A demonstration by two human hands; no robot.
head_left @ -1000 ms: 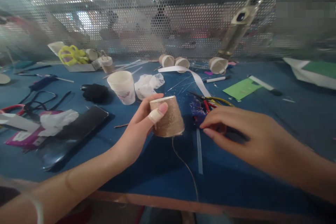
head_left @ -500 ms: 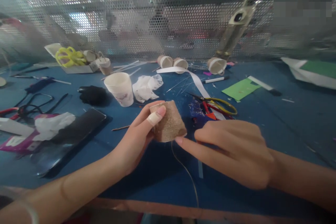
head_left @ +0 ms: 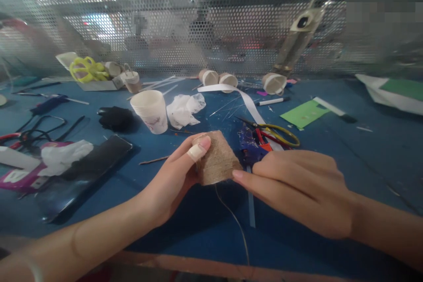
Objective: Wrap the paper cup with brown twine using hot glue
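My left hand [head_left: 175, 176] grips a small cup wound all over with brown twine [head_left: 216, 158], held upside down and tilted above the blue table [head_left: 330, 158]. A bandage wraps my left index finger. My right hand [head_left: 297, 185] reaches in from the right, fingers stretched, its fingertips touching the cup's lower rim. A loose end of twine [head_left: 234, 220] hangs from the cup toward the table's front edge.
A white paper cup [head_left: 150, 110], crumpled plastic [head_left: 185, 108] and a black phone [head_left: 82, 172] lie left of the hands. Yellow-handled scissors [head_left: 277, 131] and a glue gun [head_left: 251, 147] sit just behind. A perforated metal screen [head_left: 198, 17] closes the back.
My right hand left the tools behind the cup and came to the cup's lower rim. The cup tilted and dropped slightly in my left hand.
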